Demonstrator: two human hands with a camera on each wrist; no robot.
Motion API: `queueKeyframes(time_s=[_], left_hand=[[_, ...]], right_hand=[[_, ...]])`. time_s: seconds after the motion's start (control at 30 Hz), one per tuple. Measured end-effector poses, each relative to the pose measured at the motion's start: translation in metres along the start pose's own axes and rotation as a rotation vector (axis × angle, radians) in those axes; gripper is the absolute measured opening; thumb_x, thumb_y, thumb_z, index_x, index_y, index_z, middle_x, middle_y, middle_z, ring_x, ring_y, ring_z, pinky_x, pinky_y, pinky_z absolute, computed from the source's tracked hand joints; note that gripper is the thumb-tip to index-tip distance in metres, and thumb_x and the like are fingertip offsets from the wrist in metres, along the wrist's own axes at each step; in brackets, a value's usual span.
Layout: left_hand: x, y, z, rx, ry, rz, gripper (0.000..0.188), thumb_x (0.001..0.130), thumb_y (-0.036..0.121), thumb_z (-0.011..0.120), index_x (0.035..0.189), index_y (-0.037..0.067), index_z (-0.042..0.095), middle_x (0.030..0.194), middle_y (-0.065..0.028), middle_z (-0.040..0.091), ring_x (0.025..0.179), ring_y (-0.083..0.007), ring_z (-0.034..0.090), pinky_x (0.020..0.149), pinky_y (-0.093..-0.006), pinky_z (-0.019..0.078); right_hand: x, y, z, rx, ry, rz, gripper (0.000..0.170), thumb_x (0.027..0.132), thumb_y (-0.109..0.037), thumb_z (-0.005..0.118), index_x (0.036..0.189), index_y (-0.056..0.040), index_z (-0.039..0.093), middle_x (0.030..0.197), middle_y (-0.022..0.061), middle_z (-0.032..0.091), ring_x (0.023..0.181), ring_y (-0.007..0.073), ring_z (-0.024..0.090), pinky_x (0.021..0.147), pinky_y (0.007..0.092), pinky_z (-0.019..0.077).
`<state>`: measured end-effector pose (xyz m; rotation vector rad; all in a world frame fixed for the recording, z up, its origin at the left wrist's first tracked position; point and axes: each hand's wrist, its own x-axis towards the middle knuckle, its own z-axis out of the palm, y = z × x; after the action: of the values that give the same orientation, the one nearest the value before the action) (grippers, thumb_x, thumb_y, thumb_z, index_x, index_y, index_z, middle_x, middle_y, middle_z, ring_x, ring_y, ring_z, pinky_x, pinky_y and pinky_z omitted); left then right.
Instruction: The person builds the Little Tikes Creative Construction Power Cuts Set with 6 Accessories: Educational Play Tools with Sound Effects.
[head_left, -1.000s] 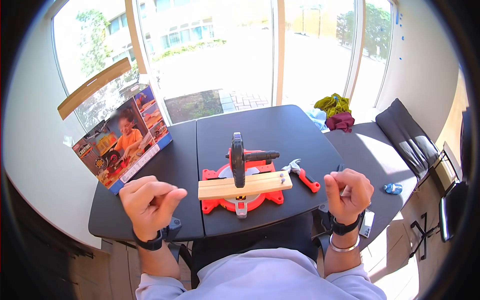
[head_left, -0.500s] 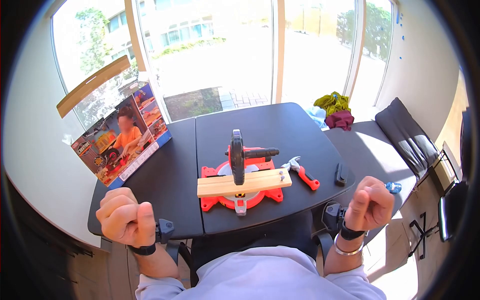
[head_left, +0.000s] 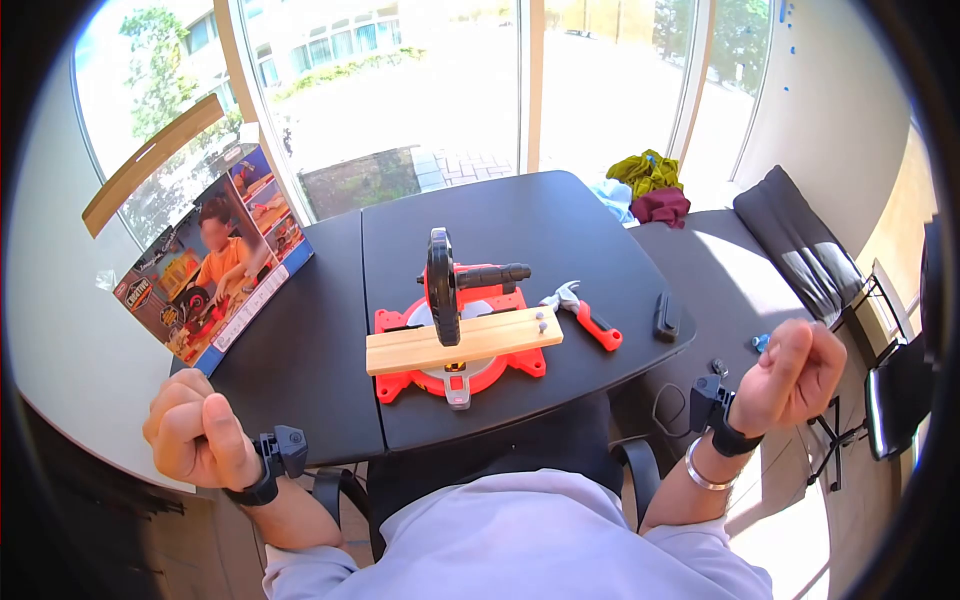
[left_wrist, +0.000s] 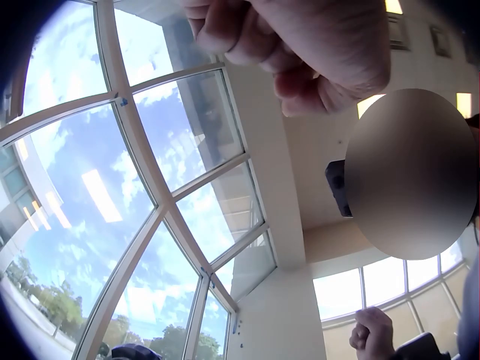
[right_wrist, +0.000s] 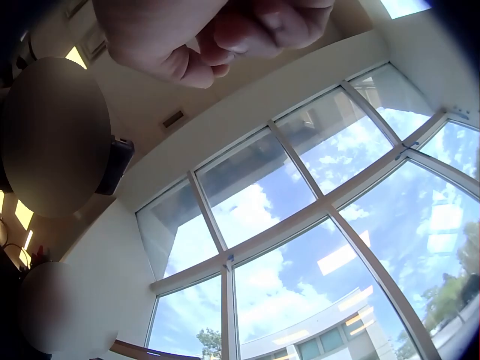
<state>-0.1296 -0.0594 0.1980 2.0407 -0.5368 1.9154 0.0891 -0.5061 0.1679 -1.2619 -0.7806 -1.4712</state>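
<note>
Both hands are raised with curled fingers and nothing in them. My left hand [head_left: 200, 435] is above the table's left front corner, below the printed box. My right hand [head_left: 790, 375] is off beyond the table's right side. Between them, on the black table [head_left: 300, 345], stands a red and black toy miter saw [head_left: 442, 290]. Across its base lies a wooden board [head_left: 490, 338], with two small grey nail-like heads at its right end. A claw hammer [head_left: 598, 327] with a red handle lies just right of the board.
A large printed toy box [head_left: 215, 262] stands at the table's left, against the window side. Near the right edge lies a small black object [head_left: 666, 317]. Crumpled clothes [head_left: 650, 190], a dark cushion [head_left: 800, 240] and a blue bottle [head_left: 761, 343] are on the bench. An office chair [head_left: 900, 395] stands far right.
Both hands have moved outward, away from each other, with the fingers curled more. The head view has shifted a little, while the saw, board and hammer stay in place on the table.
</note>
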Motion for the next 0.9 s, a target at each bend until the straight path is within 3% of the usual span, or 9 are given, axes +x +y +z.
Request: queueKeyframes(time_s=[0.17, 0.7, 0.8, 0.9], left_hand=[[0.001, 0.0, 0.004, 0.065, -0.056, -0.083, 0.033, 0.091, -0.002, 0.069, 0.071, 0.007, 0.045, 0.061, 0.0018, 0.034, 0.055, -0.0114, 0.03, 0.053, -0.0304, 0.0207], [-0.002, -0.002, -0.005, 0.058, 0.02, -0.067, 0.037, 0.095, -0.003, 0.066, 0.069, 0.007, 0.042, 0.064, 0.0022, 0.031, 0.06, -0.0115, 0.028, 0.057, -0.0321, 0.0202], [0.0, -0.003, -0.009, 0.074, 0.036, -0.07, 0.037, 0.095, -0.003, 0.065, 0.069, 0.007, 0.04, 0.065, 0.0022, 0.03, 0.062, -0.0119, 0.026, 0.058, -0.0326, 0.0195], [-0.002, -0.012, -0.018, 0.102, 0.074, -0.057, 0.036, 0.096, -0.005, 0.064, 0.071, 0.006, 0.041, 0.066, 0.0019, 0.03, 0.063, -0.0122, 0.026, 0.059, -0.0327, 0.0196]], right_hand=[[-0.007, 0.019, 0.011, -0.254, -0.104, 0.199, 0.011, 0.105, -0.009, 0.073, 0.1, -0.0015, 0.066, 0.083, -0.0004, 0.064, 0.069, 0.0035, 0.051, 0.062, 0.0187, 0.0383], [-0.012, 0.038, 0.02, -0.319, -0.16, 0.237, 0.015, 0.103, -0.012, 0.077, 0.096, -0.0042, 0.067, 0.074, -0.0048, 0.06, 0.063, 0.0018, 0.047, 0.057, 0.0199, 0.0345], [-0.018, 0.056, 0.019, -0.407, -0.187, 0.23, 0.014, 0.103, -0.012, 0.076, 0.096, -0.0047, 0.068, 0.068, -0.0039, 0.058, 0.06, 0.0035, 0.047, 0.055, 0.0224, 0.0347], [-0.031, 0.08, 0.02, -0.623, -0.288, 0.317, 0.013, 0.099, -0.013, 0.077, 0.1, -0.0057, 0.067, 0.063, 0.0019, 0.054, 0.055, 0.0132, 0.051, 0.053, 0.0316, 0.0398]])
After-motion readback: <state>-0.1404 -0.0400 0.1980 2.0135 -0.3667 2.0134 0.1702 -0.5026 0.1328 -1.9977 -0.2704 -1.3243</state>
